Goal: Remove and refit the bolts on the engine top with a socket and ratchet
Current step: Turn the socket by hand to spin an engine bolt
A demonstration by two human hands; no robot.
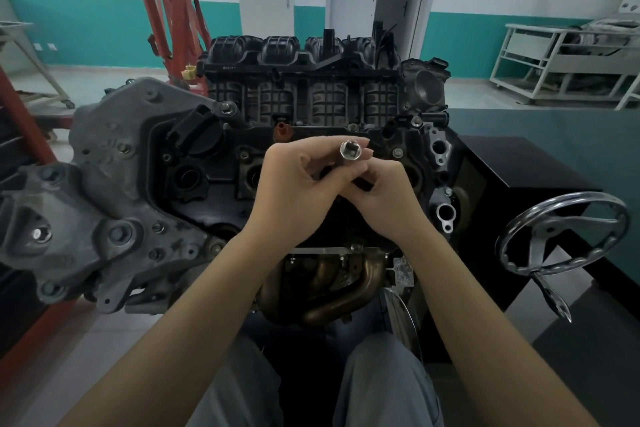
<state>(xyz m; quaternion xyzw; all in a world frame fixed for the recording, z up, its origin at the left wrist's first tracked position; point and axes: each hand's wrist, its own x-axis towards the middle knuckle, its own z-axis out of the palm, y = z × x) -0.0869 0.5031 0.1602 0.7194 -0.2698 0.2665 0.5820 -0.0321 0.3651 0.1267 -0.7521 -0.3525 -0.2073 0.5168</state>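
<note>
The engine stands in front of me, its black top cover dotted with bolts such as the bolt at the right and the bolt left of centre. Both hands meet above the cover's middle. A chrome socket points its square drive hole toward me, pinched between the fingers of my left hand and my right hand. A dark part lies under my right fingers; I cannot tell what it is. No ratchet handle shows.
A black intake manifold rises behind the cover. A chrome handwheel on the black stand sits at the right. The grey timing cover juts out left. A red engine hoist and grey rack stand behind.
</note>
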